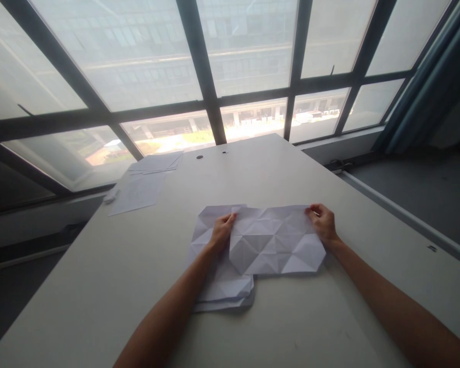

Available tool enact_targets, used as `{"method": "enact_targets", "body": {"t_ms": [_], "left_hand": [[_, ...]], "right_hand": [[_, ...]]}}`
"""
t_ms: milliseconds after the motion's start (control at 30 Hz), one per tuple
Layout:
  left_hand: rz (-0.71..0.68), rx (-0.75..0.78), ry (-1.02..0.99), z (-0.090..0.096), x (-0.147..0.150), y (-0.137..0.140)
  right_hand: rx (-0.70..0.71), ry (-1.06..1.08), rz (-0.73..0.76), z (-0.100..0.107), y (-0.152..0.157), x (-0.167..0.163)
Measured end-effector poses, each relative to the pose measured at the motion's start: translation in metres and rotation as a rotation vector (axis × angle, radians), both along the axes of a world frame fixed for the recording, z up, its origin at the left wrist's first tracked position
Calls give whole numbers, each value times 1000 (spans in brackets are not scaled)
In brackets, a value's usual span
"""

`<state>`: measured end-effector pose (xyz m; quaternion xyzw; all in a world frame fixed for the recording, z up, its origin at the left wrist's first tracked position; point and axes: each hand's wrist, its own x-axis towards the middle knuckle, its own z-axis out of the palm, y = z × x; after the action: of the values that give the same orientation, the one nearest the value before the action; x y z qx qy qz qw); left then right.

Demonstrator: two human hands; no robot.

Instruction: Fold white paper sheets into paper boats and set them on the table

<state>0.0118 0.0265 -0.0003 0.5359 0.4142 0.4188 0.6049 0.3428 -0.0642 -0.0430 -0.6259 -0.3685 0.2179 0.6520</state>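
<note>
My left hand (220, 231) and right hand (324, 224) are pinched on opposite sides of the creased sheet (275, 243), held right of the paper stack (224, 285), partly overlapping it. Light, even tension should, I judge, spare the folds. Condition: white, faceted in triangles, lower corners angled. The worktop (291, 317) supports the stack.

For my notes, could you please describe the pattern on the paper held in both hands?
The held paper is creased into triangles, as the head view shows.

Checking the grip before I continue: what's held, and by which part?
A creased white paper sheet: left hand near its upper left corner, right hand near its upper right.
</note>
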Motion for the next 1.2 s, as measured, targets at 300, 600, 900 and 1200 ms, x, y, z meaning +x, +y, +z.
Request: {"method": "enact_targets", "body": {"t_ms": [300,600,900,1200], "left_hand": [[165,80,-18,-1,-2,1],[301,96,-171,1,0,4],[295,156,-107,-11,-3,10],[-324,22,-61,7,-5,1]], "right_hand": [[-92,233,158,20,-10,-11],[-413,125,501,39,-31,-5],[-271,-113,195,32,-24,-12],[-216,-13,-22,31,-22,6]]}}
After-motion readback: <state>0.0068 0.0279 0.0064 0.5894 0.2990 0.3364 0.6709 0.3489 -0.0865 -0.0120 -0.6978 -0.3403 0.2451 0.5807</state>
